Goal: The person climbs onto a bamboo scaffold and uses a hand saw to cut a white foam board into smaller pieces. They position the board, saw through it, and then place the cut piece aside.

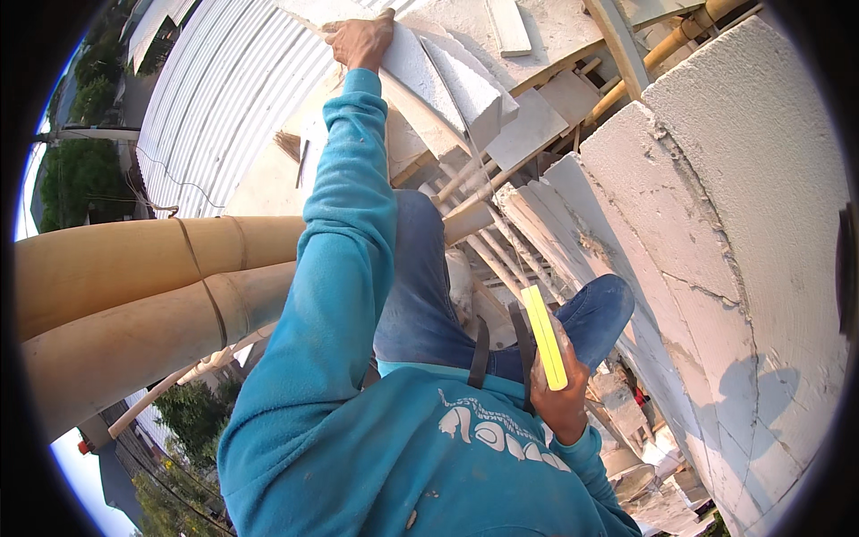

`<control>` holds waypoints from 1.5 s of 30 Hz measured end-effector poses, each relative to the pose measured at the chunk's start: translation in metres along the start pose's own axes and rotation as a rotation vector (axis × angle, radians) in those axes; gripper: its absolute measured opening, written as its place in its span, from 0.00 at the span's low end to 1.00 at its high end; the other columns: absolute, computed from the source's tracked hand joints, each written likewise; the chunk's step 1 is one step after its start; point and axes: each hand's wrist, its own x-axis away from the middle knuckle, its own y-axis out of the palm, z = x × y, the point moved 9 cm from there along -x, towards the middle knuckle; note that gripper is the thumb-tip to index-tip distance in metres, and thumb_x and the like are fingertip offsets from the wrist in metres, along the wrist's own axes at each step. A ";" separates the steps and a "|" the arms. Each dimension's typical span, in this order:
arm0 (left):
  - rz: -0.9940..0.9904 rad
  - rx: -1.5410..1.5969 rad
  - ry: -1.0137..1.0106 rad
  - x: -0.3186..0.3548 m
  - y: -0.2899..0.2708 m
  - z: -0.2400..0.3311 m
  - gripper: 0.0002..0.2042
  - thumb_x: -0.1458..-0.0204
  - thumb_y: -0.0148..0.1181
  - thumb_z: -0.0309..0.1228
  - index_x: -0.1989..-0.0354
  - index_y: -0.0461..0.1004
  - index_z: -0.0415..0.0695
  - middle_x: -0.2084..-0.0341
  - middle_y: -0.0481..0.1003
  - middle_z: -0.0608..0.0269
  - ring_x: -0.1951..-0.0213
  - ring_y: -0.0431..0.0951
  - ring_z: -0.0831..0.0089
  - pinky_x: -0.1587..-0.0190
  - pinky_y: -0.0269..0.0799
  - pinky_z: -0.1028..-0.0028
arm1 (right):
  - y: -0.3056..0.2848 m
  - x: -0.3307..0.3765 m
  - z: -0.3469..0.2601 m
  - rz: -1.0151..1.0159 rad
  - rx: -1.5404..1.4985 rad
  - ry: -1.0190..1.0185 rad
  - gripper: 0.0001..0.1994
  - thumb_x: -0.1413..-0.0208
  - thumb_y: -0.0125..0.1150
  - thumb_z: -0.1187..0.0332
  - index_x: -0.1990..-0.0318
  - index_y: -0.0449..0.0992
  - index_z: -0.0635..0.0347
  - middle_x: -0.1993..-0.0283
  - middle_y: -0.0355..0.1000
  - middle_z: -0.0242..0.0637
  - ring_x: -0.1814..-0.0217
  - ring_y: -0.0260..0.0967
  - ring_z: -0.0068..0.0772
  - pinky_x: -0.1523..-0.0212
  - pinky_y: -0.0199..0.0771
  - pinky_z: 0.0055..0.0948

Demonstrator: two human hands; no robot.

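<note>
At the top, my left hand (362,41) is closed over the far end of a white lightweight concrete block (410,67), its arm stretched out. My right hand (565,389) grips the yellow handle of a hand saw (546,338) near my right knee. Seen almost edge-on, the saw's thin blade runs up and left to the block, where it meets a long narrow slit. A wedge-shaped white piece (465,89) lies along the other side of that slit. How deep the blade sits in the block cannot be seen.
Thick bamboo poles (161,259) cross at my left. A cracked block wall (707,197) rises on the right. Corrugated roofing sheet (224,98) spreads at the upper left. Boards (537,125) and bamboo lie beyond the block, with gaps opening to lower levels.
</note>
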 end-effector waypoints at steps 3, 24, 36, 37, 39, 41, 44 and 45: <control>0.070 -0.016 -0.011 0.004 -0.007 -0.001 0.54 0.54 0.60 0.65 0.42 0.61 0.15 0.44 0.63 0.22 0.42 0.68 0.36 0.38 0.66 0.58 | 0.030 -0.087 0.014 -0.180 0.110 0.211 0.19 0.45 0.58 0.80 0.45 0.70 0.76 0.63 0.77 0.59 0.61 0.80 0.50 0.61 0.77 0.35; 0.096 -0.124 0.044 -0.034 -0.002 -0.021 0.36 0.48 0.54 0.60 0.50 0.69 0.33 0.51 0.71 0.40 0.47 0.72 0.44 0.44 0.68 0.59 | 0.024 -0.052 0.027 -0.053 -0.004 -0.004 0.14 0.45 0.59 0.80 0.51 0.73 0.73 0.69 0.77 0.53 0.71 0.79 0.45 0.68 0.76 0.35; 0.004 -0.156 0.019 -0.050 0.015 -0.015 0.63 0.56 0.57 0.68 0.35 0.43 0.13 0.38 0.57 0.21 0.34 0.60 0.38 0.34 0.58 0.59 | 0.048 -0.120 0.018 0.020 0.109 -0.038 0.07 0.45 0.61 0.76 0.61 0.72 0.70 0.78 0.70 0.56 0.76 0.72 0.59 0.76 0.69 0.38; -0.037 -0.159 0.071 -0.050 0.017 -0.017 0.63 0.56 0.56 0.68 0.35 0.43 0.13 0.39 0.58 0.20 0.34 0.61 0.38 0.34 0.58 0.58 | 0.036 -0.093 0.033 -0.040 0.110 0.027 0.11 0.45 0.61 0.76 0.56 0.73 0.71 0.74 0.73 0.57 0.73 0.76 0.54 0.73 0.72 0.36; 0.075 -0.377 0.311 -0.070 0.023 -0.027 0.25 0.43 0.49 0.56 0.55 0.77 0.46 0.58 0.79 0.49 0.53 0.78 0.48 0.48 0.71 0.56 | 0.009 -0.019 0.044 -0.055 -0.076 0.023 0.24 0.46 0.55 0.81 0.40 0.68 0.72 0.51 0.77 0.57 0.57 0.81 0.46 0.56 0.78 0.33; 0.074 -0.298 0.203 -0.064 0.027 -0.040 0.36 0.47 0.51 0.60 0.48 0.66 0.35 0.52 0.72 0.40 0.47 0.73 0.44 0.43 0.67 0.56 | -0.004 0.023 0.034 -0.032 0.087 0.000 0.25 0.47 0.55 0.83 0.39 0.68 0.72 0.42 0.72 0.59 0.38 0.71 0.50 0.39 0.70 0.38; 0.069 -0.183 0.086 -0.044 0.021 -0.029 0.56 0.54 0.54 0.67 0.38 0.48 0.19 0.42 0.62 0.26 0.38 0.65 0.39 0.36 0.60 0.57 | 0.025 -0.074 0.041 -0.097 0.072 0.066 0.23 0.47 0.58 0.82 0.41 0.69 0.70 0.55 0.76 0.58 0.51 0.78 0.52 0.52 0.77 0.37; 0.074 -0.129 0.064 -0.036 0.014 -0.007 0.63 0.56 0.55 0.69 0.35 0.43 0.13 0.39 0.59 0.21 0.35 0.62 0.38 0.34 0.58 0.58 | 0.043 -0.121 0.039 -0.189 0.191 0.136 0.20 0.46 0.58 0.81 0.44 0.71 0.70 0.61 0.77 0.58 0.57 0.80 0.52 0.59 0.78 0.37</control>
